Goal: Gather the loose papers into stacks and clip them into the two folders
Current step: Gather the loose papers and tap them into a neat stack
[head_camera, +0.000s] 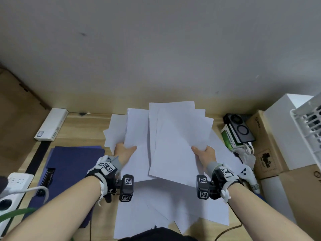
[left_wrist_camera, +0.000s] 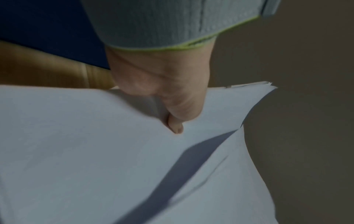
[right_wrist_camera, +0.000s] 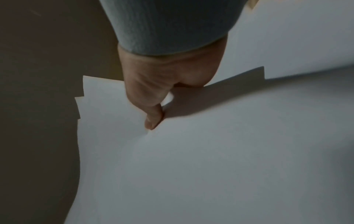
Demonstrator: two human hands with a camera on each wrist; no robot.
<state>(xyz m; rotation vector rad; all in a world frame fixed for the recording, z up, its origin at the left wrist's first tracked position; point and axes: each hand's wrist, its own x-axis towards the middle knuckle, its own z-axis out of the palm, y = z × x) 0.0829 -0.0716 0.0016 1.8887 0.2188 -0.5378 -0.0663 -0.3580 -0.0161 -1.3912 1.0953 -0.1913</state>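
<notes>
My left hand and right hand, low in the frame, each pinch a fanned bundle of papers, thumbs on top.
Uneven edges could slide loose; more sheets lie on the surface below, blue folders lower left.

The head view is evenly and fairly brightly lit, with soft shadows cast below the raised papers onto the sheets beneath. Straight edges far from the papers are bowed by the wide lens. Both wrist views are dim, grainy and blurred.
</notes>
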